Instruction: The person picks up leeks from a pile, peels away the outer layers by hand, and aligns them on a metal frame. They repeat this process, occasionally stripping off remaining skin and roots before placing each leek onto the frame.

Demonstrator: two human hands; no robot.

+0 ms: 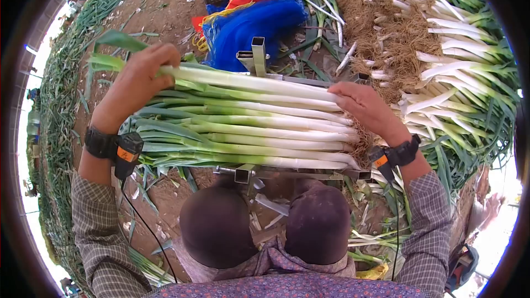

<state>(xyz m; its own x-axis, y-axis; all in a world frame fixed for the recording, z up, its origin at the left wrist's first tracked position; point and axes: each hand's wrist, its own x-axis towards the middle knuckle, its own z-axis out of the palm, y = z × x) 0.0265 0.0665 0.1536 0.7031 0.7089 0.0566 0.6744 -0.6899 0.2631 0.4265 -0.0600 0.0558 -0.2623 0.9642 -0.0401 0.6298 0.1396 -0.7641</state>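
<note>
Those long white-and-green leeks (248, 127) lie in a flat row across the square-tube metal frame (258, 55) right in front of the person's knees. They look firm at the white shafts, floppy and probably slick at the leaves, so I'd grip the shafts. Left hand (138, 85) is curled over the far leek's green end; right hand (361, 105) rests fairly flat, fingers loosely together, on the root ends.

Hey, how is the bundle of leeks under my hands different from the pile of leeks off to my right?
The bundle of leeks lies stacked and parallel on a metal frame, roots to the right; the pile of leeks sprawls loosely on the ground at mixed angles. The left hand grips the bundle's green end and the right hand rests on its white end; nobody touches the pile. Both show white stalks and green leaves.
</note>
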